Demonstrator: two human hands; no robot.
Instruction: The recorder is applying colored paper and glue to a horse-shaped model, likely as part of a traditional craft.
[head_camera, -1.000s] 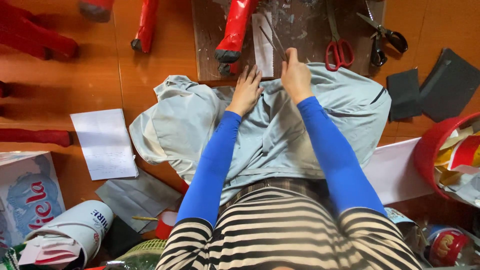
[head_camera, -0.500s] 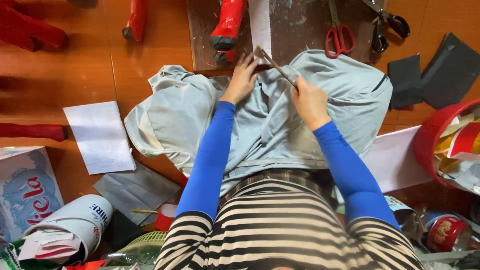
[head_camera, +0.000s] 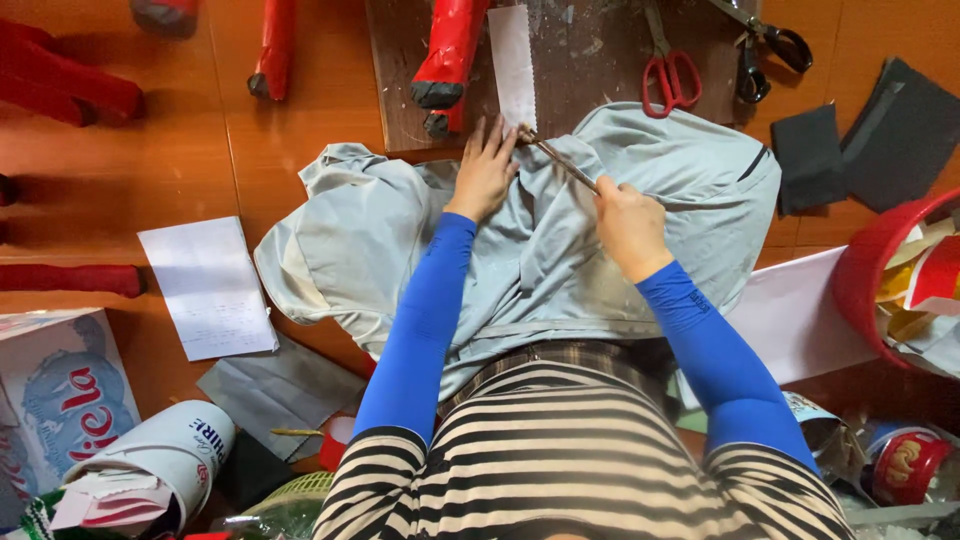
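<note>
From the head camera, looking straight down, a pale grey garment (head_camera: 560, 240) lies bunched across the person's lap and onto the edge of the orange desk (head_camera: 300, 120). The right hand (head_camera: 630, 225) is clenched around the near end of a thin metal tool (head_camera: 560, 162). The tool's long axis runs on a slant, from the right fist up and to the left, and its far tip points at the fingertips of the left hand (head_camera: 487, 165). That left hand lies flat on the cloth, fingers spread and released, pressing the fabric down just beside the tool's tip, at the top edge of the garment where it meets a dark wooden board (head_camera: 590, 60).

On the board sit a white strip (head_camera: 512, 65), red-handled scissors (head_camera: 668, 72) and black scissors (head_camera: 770, 40). A white paper sheet (head_camera: 208, 287) lies left of the garment, well apart from it. Dark grey fabric pieces (head_camera: 870, 140) lie to the right, near a red bucket (head_camera: 865, 290).
</note>
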